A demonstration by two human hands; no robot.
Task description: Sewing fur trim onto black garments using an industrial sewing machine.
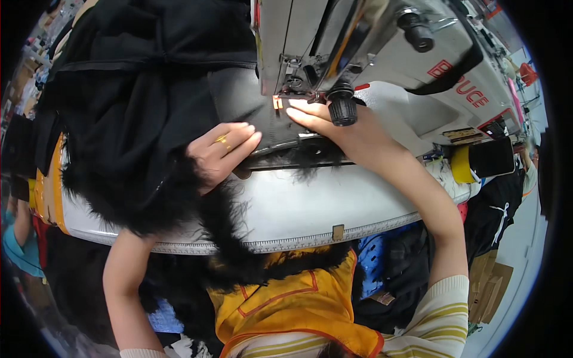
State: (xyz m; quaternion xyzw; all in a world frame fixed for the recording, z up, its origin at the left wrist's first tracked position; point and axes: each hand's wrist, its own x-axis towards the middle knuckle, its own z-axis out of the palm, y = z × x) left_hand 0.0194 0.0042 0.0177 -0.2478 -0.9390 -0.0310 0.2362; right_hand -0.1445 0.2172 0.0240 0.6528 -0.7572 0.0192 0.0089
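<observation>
Under the head of a white sewing machine (273,48) lies black fabric (137,113) with a shaggy black fur trim (137,203). My left hand (224,152), a gold ring on one finger, rests on the fabric left of the needle area. Its fingers are stretched out and the fur covers part of its wrist. My right hand (352,131) lies flat with straight fingers, their tips close beside the orange-marked presser foot (277,102). A black knob (343,107) hides some of this hand. Fur strands run along the front edge of the machine bed, below both hands.
A measuring tape (286,241) follows the near edge of the white table (298,197). An orange apron (280,304) covers my lap, with dark cloth on either side. Cardboard (489,286) stands at right. Another person's arm (22,224) shows at far left.
</observation>
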